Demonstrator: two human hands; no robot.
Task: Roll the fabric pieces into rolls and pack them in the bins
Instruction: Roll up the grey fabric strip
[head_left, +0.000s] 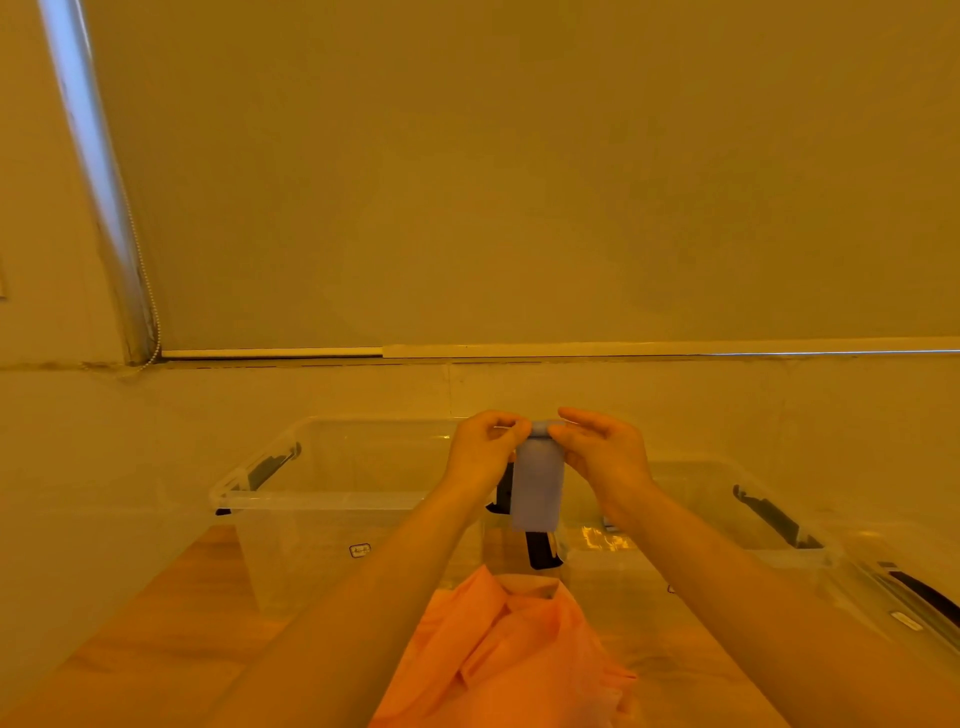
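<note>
Your left hand (483, 449) and right hand (602, 447) are raised side by side, fingers (569, 434) curled and pinching the top edge of the blue fabric piece (537, 483), which hangs straight down between them in front of the bins. Behind it sit the left clear bin (322, 501) and the right clear bin (727, 519) on the wooden counter (171, 618). The orange fabric (514, 649) lies crumpled on the counter, below your forearms.
</note>
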